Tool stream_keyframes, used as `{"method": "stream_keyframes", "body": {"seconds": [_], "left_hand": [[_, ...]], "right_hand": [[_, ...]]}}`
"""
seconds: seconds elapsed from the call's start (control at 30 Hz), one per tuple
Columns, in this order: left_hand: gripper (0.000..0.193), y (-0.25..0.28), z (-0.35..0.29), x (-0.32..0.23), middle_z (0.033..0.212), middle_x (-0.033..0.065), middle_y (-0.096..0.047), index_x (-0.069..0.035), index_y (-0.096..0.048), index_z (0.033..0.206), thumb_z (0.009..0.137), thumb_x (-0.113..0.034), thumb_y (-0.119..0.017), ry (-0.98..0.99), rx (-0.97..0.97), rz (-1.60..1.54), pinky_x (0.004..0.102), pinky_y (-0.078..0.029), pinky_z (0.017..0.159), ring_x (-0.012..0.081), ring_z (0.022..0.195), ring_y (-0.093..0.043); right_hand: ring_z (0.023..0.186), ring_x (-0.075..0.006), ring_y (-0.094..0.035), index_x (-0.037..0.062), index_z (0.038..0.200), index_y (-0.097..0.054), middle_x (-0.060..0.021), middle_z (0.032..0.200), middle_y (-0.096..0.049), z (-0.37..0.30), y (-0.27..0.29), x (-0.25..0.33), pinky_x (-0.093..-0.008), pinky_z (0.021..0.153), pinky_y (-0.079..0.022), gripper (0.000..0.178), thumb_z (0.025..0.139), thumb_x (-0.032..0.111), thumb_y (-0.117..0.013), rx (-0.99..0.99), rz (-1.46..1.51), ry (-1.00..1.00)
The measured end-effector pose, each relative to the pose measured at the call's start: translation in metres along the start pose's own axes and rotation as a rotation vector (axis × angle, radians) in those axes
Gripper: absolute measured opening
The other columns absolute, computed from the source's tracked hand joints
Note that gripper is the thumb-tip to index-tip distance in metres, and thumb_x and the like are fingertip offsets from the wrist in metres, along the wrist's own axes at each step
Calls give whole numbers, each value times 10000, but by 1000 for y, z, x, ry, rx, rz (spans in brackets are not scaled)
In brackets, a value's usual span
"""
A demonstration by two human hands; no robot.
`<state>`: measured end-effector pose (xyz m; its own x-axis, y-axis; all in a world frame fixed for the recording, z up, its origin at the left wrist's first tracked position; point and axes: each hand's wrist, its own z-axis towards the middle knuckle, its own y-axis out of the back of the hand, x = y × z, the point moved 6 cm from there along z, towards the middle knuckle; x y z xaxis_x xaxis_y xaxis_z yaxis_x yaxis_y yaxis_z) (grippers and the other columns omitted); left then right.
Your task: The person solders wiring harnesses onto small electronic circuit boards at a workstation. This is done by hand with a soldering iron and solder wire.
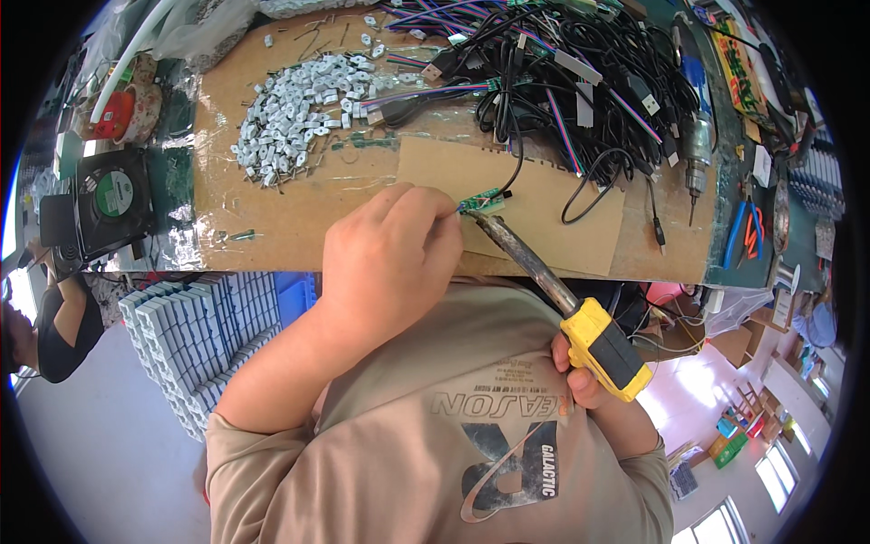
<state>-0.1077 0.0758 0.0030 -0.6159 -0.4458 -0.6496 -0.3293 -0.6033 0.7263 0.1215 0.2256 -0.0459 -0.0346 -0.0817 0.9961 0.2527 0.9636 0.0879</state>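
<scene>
My left hand (391, 249) is closed in a pinch at the left end of a small green circuit board (485, 201). What its fingertips hold is hidden behind the fingers; a bit of blue shows beside them. A black cable (518, 168) runs up from the board's other end. In my right hand (580, 370) is a soldering iron (600, 346) with a yellow and black handle. Its long, darkened metal barrel slants up to the left, and the tip is at the board's left end, close to my left fingertips.
Below the board lies a sheet of brown cardboard (553, 222). White small parts (304, 113) form a heap at left; black cables (580, 91) tangle at the back right. A drill-like tool (696, 150) and blue-handled pliers (735, 234) lie right. A fan (113, 195) stands left.
</scene>
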Motion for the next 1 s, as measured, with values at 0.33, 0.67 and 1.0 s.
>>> {"method": "stream_keyframes", "body": {"seconds": [0.33,0.67,1.0], "left_hand": [[81,0,0,0,769,103,-652,-70,-648,850,792,-48,-700,21,22,9,399,-523,593,307,676,-646],[89,41,1,12,920,67,-654,-28,-708,915,839,-24,-756,110,-118,-470,266,-484,722,141,808,-614],[78,30,-12,38,930,62,-642,-3,-620,952,903,9,-680,550,-157,-943,252,-454,666,115,767,-582]], "right_hand": [[551,-255,-580,67,788,-599,-62,676,-584,3,0,7,-348,482,-439,322,890,351,-711,3,-16,47],[586,-263,-587,57,818,-622,-63,695,-594,-7,7,4,-359,511,-431,367,842,405,-738,30,-15,5],[693,-128,-557,11,943,-659,-46,805,-628,-41,15,-30,-270,587,-430,398,675,151,-918,-90,511,-487]]}}
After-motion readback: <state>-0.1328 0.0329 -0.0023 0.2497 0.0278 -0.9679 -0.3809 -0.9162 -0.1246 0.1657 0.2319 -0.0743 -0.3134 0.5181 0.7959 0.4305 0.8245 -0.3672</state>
